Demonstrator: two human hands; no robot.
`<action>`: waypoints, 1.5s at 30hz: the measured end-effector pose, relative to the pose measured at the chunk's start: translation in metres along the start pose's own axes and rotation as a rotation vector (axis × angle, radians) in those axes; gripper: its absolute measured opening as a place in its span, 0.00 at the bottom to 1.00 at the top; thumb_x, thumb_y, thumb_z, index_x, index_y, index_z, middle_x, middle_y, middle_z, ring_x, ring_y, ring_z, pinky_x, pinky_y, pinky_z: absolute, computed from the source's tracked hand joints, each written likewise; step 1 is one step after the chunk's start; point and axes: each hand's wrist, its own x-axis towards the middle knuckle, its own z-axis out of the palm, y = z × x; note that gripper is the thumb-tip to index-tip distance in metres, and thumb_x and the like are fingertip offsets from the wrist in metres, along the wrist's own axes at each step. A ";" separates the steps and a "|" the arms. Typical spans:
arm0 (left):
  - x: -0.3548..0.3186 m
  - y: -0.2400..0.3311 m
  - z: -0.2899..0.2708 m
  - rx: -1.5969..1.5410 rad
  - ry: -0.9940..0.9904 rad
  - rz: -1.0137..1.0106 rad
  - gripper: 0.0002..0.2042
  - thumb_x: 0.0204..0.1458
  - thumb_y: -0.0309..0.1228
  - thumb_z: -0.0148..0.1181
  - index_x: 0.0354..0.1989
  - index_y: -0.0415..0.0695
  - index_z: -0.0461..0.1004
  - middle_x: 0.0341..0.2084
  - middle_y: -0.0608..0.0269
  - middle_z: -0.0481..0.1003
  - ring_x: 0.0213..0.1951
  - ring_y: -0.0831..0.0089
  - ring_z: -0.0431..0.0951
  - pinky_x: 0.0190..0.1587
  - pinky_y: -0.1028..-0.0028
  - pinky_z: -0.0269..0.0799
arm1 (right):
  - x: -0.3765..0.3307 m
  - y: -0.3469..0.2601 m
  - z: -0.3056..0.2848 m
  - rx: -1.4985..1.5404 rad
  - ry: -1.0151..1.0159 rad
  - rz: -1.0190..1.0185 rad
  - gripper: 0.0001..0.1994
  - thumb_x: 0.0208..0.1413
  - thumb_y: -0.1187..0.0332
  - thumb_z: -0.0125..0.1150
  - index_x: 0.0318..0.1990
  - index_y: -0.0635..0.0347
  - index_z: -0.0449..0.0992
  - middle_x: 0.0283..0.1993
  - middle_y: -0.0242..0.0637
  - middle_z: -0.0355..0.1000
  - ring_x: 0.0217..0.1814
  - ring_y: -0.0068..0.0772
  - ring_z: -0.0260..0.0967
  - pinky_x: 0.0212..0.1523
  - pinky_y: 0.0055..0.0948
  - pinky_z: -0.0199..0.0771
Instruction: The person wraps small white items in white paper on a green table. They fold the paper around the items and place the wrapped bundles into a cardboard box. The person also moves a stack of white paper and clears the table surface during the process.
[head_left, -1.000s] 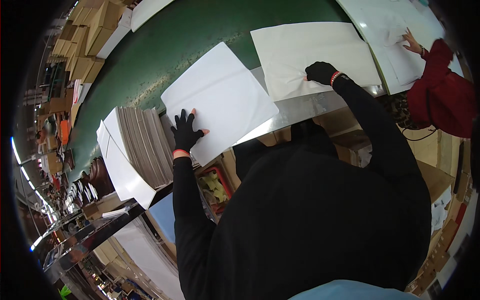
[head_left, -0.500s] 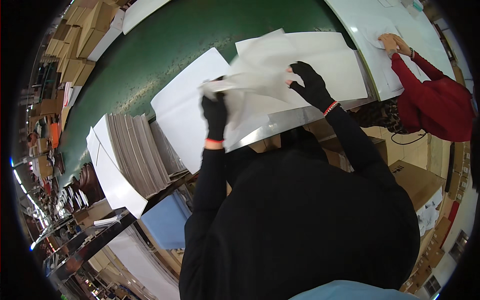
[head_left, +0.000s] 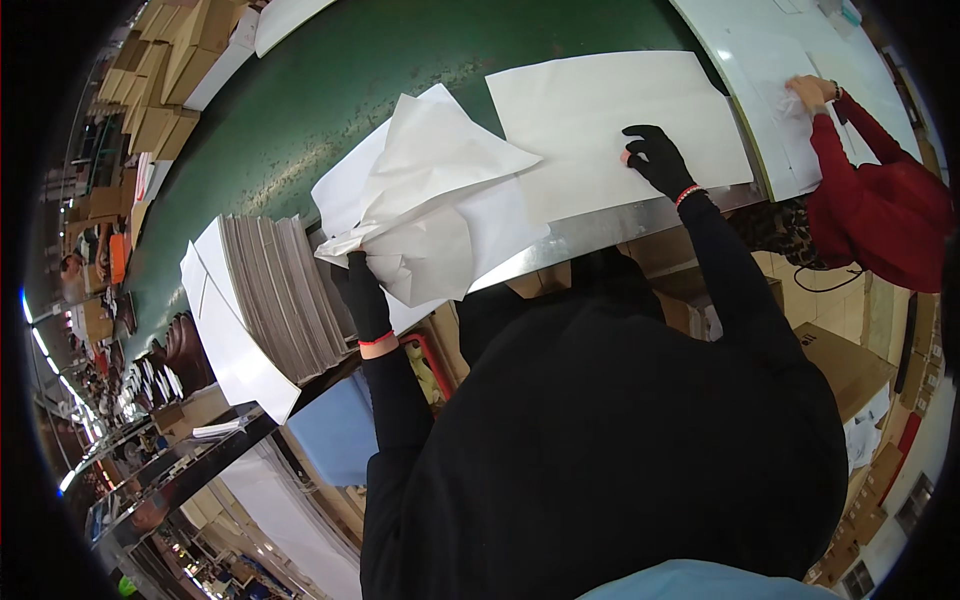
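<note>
Crumpled sheet [head_left: 425,150] shifted L vs prev frame, part-covering white board [head_left: 342,188]; L hand [head_left: 362,295] grips sheet's near-L edge; R hand [head_left: 655,160] half-open, nothing visibly held, over cream paper [head_left: 575,115]; stack [head_left: 282,295] far L.

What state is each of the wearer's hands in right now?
Left hand: closed on the crumpled white sheet.
Right hand: loosely open over the flat off-white sheet, holding nothing visible.

cardboard boxes [head_left: 197,52], upper left | red-sleeved co-worker [head_left: 885,220], right | brown carton [head_left: 838,368], right | blue panel [head_left: 335,432], lower left
</note>
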 end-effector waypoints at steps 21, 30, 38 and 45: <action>-0.057 0.072 0.050 -0.280 -0.320 0.229 0.23 0.57 0.39 0.55 0.55 0.36 0.65 0.45 0.59 0.72 0.47 0.71 0.72 0.49 0.72 0.68 | 0.074 -0.223 -0.014 0.905 -0.051 0.021 0.16 0.65 0.65 0.46 0.52 0.67 0.70 0.52 0.36 0.71 0.54 0.24 0.65 0.58 0.27 0.63; -0.023 0.121 0.040 -0.041 -0.199 0.474 0.39 0.39 0.15 0.62 0.63 0.39 0.52 0.36 0.61 0.73 0.36 0.73 0.76 0.42 0.76 0.72 | 0.073 -0.326 -0.004 1.203 -0.335 -0.060 0.17 0.60 0.65 0.56 0.54 0.62 0.71 0.46 0.33 0.73 0.48 0.21 0.68 0.52 0.25 0.67; 0.023 0.006 0.033 0.601 -0.051 0.613 0.24 0.43 0.22 0.60 0.49 0.50 0.62 0.36 0.54 0.74 0.38 0.52 0.77 0.37 0.61 0.72 | 0.015 -0.221 0.085 0.353 -0.596 -0.081 0.16 0.49 0.65 0.64 0.46 0.58 0.76 0.47 0.41 0.73 0.51 0.44 0.70 0.54 0.34 0.67; 0.007 -0.041 0.060 1.169 -0.146 0.564 0.33 0.35 0.46 0.70 0.54 0.53 0.69 0.60 0.51 0.60 0.63 0.37 0.53 0.53 0.35 0.58 | 0.010 -0.188 0.113 0.299 -0.444 -0.253 0.15 0.43 0.66 0.68 0.40 0.58 0.75 0.42 0.37 0.69 0.49 0.41 0.65 0.53 0.35 0.66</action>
